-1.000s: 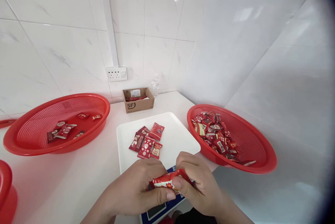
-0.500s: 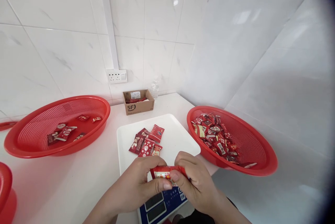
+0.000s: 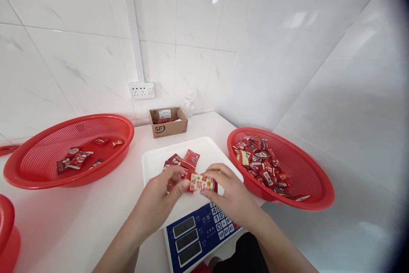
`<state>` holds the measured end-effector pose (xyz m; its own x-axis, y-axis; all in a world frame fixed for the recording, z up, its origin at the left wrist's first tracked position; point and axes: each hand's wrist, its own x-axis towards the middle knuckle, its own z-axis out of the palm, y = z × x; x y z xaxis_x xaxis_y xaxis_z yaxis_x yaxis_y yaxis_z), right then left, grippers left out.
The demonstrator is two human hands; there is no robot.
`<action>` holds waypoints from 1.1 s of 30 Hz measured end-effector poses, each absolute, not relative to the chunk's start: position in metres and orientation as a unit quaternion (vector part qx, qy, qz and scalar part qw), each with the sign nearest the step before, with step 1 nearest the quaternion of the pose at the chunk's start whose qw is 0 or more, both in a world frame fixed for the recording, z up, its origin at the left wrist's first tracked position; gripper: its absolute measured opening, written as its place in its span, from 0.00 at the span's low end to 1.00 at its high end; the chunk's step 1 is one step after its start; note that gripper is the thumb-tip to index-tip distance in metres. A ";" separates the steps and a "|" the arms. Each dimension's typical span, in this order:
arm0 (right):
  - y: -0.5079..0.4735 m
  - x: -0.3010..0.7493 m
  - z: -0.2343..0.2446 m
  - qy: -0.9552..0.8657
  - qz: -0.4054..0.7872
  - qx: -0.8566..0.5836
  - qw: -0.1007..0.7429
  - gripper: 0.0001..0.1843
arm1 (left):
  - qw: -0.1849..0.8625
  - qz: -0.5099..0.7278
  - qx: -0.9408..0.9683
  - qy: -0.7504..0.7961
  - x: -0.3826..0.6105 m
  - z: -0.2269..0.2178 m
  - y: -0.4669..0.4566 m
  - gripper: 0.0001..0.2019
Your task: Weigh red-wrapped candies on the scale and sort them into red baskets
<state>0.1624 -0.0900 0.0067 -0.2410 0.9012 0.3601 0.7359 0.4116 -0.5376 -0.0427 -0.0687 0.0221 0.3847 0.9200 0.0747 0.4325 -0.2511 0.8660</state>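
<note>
Over the scale's white pan (image 3: pixel 220 149), a small red and cream wrapped snack packet (image 3: pixel 201 182) is held with its printed face toward me. My right hand (image 3: pixel 231 192) grips the packet's right end between thumb and fingers. My left hand (image 3: pixel 159 198) is closed with thumb and fingertips at the packet's left end. Behind the hands, several flat red packets lie on the pan, such as a bright red packet (image 3: pixel 191 159) and a dark red packet (image 3: pixel 173 160); my fingers partly cover others. Below them shows the scale's blue keypad panel (image 3: pixel 207 232).
A red basket (image 3: pixel 306 175) heaped with packets stands right, close to the pan. Another red basket (image 3: pixel 38 158) at left holds several packets. At the back are a cardboard box (image 3: pixel 171 130) and a clear plastic bottle (image 3: pixel 188 107). A further red basket (image 3: pixel 6 230) shows at the left edge.
Both hands have moved up and away from me with the packet, over the pan. The packet's printed face now shows more fully, and the scale's keypad panel is uncovered.
</note>
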 end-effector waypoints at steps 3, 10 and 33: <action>-0.070 0.174 -0.004 -0.735 0.116 -0.582 0.328 0.13 | 0.292 0.324 0.710 0.553 -0.053 0.018 -0.060 0.16; -0.043 0.178 -0.023 -0.752 0.120 -0.592 0.264 0.13 | 0.175 0.209 0.785 0.556 -0.062 0.004 -0.049 0.18; -0.055 0.177 -0.017 -0.759 0.170 -0.561 0.282 0.19 | 0.192 0.209 0.806 0.520 -0.052 -0.007 -0.040 0.14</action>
<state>0.1771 -0.0548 -0.0171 -0.2102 0.9484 0.2373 0.7564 0.3116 -0.5752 -0.0523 -0.0399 -0.0066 0.3718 0.9180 0.1376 0.7577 -0.3858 0.5263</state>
